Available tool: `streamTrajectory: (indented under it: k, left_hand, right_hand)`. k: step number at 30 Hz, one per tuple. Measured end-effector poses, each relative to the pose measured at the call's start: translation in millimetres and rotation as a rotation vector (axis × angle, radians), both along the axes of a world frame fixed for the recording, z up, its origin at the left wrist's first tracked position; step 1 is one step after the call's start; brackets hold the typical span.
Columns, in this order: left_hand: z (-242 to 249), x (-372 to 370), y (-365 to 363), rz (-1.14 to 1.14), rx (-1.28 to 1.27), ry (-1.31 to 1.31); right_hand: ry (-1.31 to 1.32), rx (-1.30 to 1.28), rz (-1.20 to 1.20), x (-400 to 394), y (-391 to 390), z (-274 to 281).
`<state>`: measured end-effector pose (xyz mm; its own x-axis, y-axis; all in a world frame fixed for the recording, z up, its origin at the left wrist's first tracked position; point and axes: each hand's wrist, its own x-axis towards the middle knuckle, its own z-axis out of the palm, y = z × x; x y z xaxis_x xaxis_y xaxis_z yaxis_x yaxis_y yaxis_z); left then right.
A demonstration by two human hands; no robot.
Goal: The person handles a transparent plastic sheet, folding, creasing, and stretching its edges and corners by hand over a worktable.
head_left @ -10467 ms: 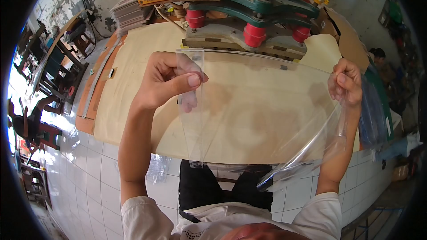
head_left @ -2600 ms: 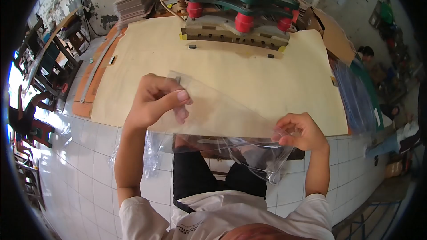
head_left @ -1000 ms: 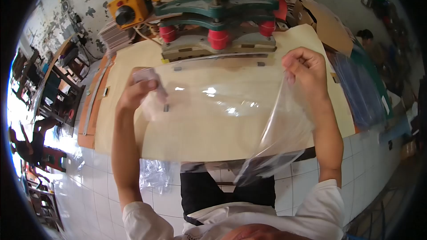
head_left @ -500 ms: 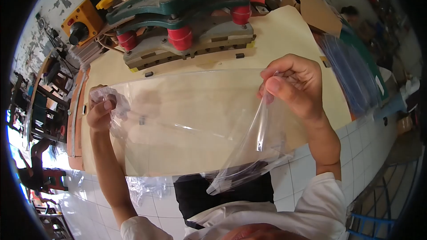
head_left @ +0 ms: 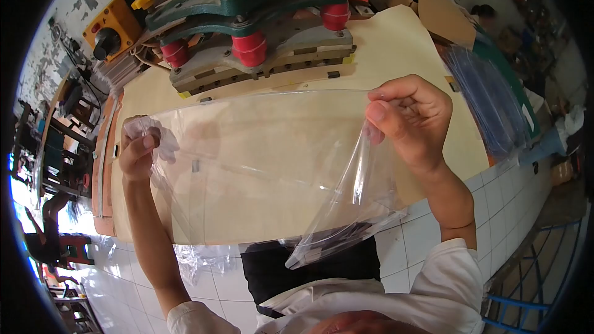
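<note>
A clear plastic sheet (head_left: 266, 161) is stretched between my two hands above the cream-coloured work surface (head_left: 396, 43). My left hand (head_left: 141, 148) is closed around its bunched left edge. At the opposite upper corner, my right hand (head_left: 411, 117) pinches the sheet between thumb and fingers. From that pinch a shiny fold runs down to a pointed corner hanging over my dark clothing. Just beyond the sheet's top edge stands a press with a metal bar (head_left: 266, 65), red insulators (head_left: 249, 48) and a green frame (head_left: 247, 3).
An orange control box (head_left: 111, 28) with a black knob is at the back left. Stacked clear plastic sheets (head_left: 486, 102) lie at the right edge, near a cardboard box (head_left: 442, 12). Crumpled clear plastic (head_left: 201, 263) lies on the tiled floor below.
My right hand has shifted slightly right, and the sheet's upper edge sits a little higher and closer to the press. Both hands keep their hold.
</note>
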<state>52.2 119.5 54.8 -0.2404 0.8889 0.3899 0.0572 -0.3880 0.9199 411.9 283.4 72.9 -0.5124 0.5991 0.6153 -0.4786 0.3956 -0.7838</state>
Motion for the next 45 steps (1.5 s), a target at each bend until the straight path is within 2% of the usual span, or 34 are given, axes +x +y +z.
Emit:
streamTrajectory:
  k: [8,11,23,45]
  left_hand:
    - [2.7,9.7,1.5,0.045,0.002,-0.016]
    - [-0.9,0.1,0.6,-0.015,-0.027,-0.037]
    - [1.4,3.4,-0.9,-0.002,-0.030,-0.052]
    - [1.8,0.3,-2.2,-0.108,0.013,-0.025]
  right_hand:
    - [0.004,0.097,-0.115,0.0,-2.0,-2.2]
    - [0.022,0.122,-0.106,-0.2,0.3,-3.9]
    - [0.007,0.100,-0.127,-0.7,-1.9,-3.6]
    - [-0.099,0.137,0.022,-0.3,6.5,-3.6]
